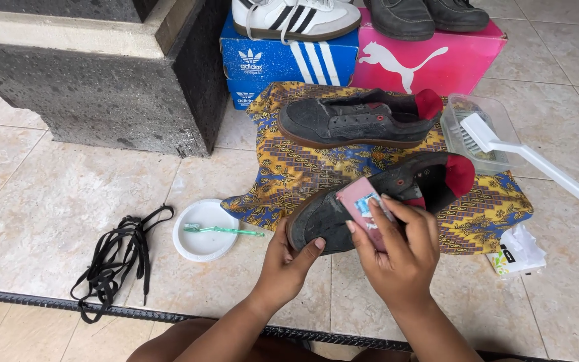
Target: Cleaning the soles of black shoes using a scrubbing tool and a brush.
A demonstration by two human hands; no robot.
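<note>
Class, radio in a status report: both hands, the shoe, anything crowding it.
Left hand steadying dark shoe at toe. Right hand holds pink block against shoe. Second shoe lies behind on patterned cloth, apart.

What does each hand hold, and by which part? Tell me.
Left hand grips the dark shoe at its toe; right hand holds a small pink block by its lower end.

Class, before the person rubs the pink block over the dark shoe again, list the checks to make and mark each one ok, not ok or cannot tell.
1. Left hand steadies the near shoe's toe: ok.
2. Right hand grips the pink block: ok.
3. Block touches the shoe: ok.
4. Laces are out, lying on the tiles: ok.
5. Patterned cloth lies under the whole shoe: not ok, its toe overhangs.
6. Toothbrush rests on the white lid: ok.
</note>
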